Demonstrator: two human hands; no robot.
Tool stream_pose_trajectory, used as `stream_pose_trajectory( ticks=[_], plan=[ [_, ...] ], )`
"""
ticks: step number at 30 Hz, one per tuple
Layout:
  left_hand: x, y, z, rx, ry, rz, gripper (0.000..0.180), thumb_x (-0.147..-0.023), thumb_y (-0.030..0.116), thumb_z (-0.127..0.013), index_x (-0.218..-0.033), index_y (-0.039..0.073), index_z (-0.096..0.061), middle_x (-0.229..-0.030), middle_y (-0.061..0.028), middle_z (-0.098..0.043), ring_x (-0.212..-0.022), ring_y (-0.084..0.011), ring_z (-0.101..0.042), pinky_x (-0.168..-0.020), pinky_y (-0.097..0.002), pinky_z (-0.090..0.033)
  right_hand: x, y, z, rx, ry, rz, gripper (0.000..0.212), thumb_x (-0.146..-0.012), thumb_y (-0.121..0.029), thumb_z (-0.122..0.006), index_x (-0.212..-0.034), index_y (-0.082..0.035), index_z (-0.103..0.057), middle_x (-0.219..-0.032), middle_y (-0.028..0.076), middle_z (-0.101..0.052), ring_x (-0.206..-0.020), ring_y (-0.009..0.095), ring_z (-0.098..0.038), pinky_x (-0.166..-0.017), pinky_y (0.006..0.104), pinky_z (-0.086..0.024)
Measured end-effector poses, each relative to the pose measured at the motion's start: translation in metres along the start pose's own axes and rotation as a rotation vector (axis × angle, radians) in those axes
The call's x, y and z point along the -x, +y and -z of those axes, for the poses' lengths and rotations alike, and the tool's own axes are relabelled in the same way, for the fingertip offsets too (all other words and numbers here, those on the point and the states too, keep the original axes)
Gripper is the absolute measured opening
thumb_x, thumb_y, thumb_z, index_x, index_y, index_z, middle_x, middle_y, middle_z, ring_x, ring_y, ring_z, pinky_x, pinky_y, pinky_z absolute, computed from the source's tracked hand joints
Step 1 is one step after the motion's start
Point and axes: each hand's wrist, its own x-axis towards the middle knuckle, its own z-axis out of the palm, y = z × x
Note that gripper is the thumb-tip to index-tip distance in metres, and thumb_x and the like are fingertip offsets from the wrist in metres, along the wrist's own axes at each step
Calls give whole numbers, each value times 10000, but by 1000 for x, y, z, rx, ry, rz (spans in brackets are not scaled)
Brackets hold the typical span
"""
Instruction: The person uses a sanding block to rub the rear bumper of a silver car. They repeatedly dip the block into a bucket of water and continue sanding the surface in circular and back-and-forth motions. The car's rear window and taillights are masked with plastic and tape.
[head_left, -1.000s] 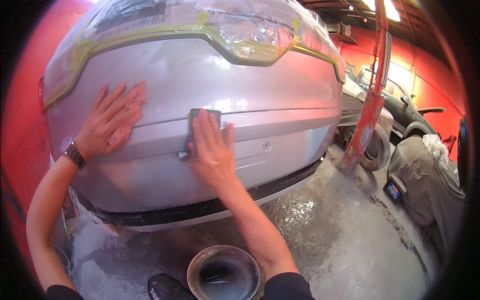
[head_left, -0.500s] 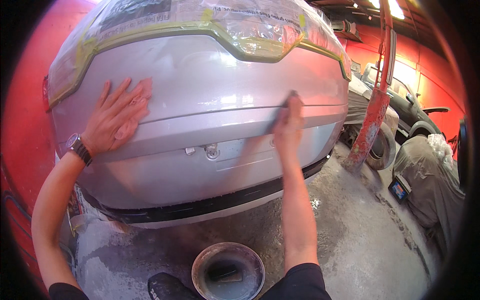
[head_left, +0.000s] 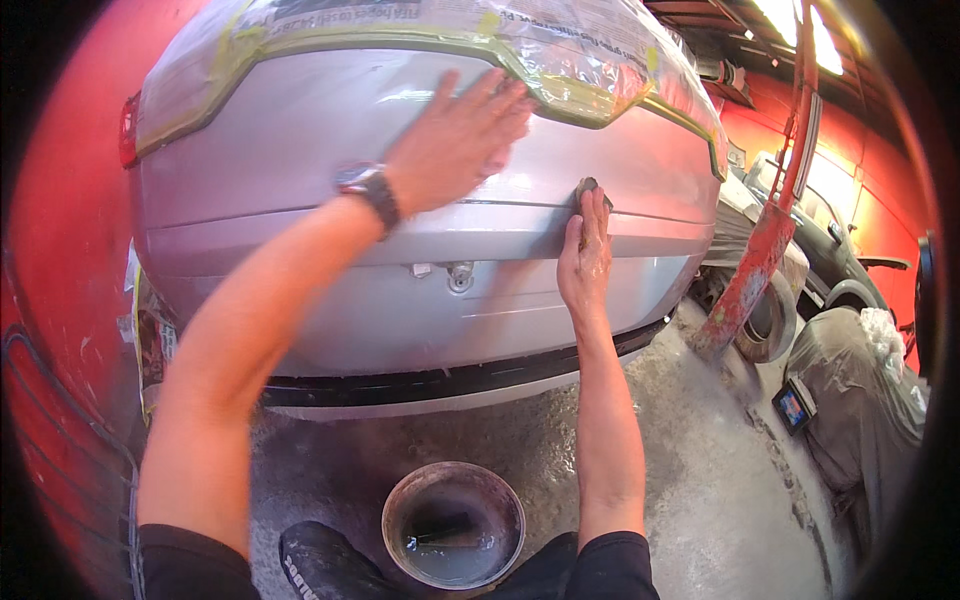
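In front of me is a silver-grey car rear panel [head_left: 330, 110] with a wet sheen and a crease line across it. My left hand [head_left: 460, 140], with a watch [head_left: 365, 185] on its wrist, lies over the panel's upper middle just below the taped edge. Its fingers are stretched out, slightly blurred; no held thing shows. My right hand [head_left: 588, 255] presses a small dark sanding pad [head_left: 587, 186] against the panel near the crease, right of centre. The fingers cover most of the pad.
Newspaper and clear plastic [head_left: 590, 35] cover the window, edged with yellow-green masking tape [head_left: 400, 42]. A bucket of murky water [head_left: 395, 510] stands between my feet. At right are a rusty red post [head_left: 755, 255], a tyre [head_left: 768, 325], a car battery [head_left: 795, 405] and a covered heap [head_left: 845, 385].
My left hand has swept from the panel's left side up and right to its upper middle. My right hand stays near the crease with the pad. The view has shifted slightly.
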Motion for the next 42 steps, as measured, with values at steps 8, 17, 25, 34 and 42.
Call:
stream_pose_trajectory(
  ticks=[8,17,25,34,42],
  plan=[
    [52,12,-3,139,37,-90,519,-1055,307,-557,-1551,157,-540,-1665,-80,-462,-1578,-308,-367,-1267,-659,-236,3,-30,17,-192,246,1,383,-1137,-168,-522,-1475,-17,-618,-1569,230,-556,-1428,382,-554,-1203,460,-413],
    [272,-162,90,34,61,453,563,-1117,177,-549,-1664,163,-421,-1753,-105,-353,-1650,-353,-234,-1318,-596,-95,16,-49,-37,-23,-88,605,635,-958,-50,-736,-1563,-67,-544,-1645,183,-498,-1539,382,-455,-1253,571,-356],
    [335,-224,62,-228,249,911,522,-1150,350,-423,-1606,105,-494,-1666,-152,-476,-1571,-416,-374,-1298,-567,-222,-3,-173,-94,-174,-470,918,543,-985,-116,-671,-1520,-66,-594,-1605,184,-544,-1522,347,-484,-1276,572,-329],
    [307,-241,43,-199,424,982,548,-1158,412,-420,-1534,43,-568,-1634,-204,-497,-1521,-390,-442,-1271,-459,-321,21,-213,-130,-261,-455,958,437,-1025,-146,-664,-1455,-72,-656,-1627,154,-532,-1557,335,-439,-1298,566,-277],
    [305,-235,54,-212,469,906,545,-1146,435,-449,-1510,56,-593,-1606,-211,-525,-1494,-404,-471,-1252,-457,-355,0,-103,-46,-38,-378,775,417,-1113,-246,-562,-1471,-56,-661,-1532,159,-633,-1477,351,-548,-1282,571,-275]
  ],
)
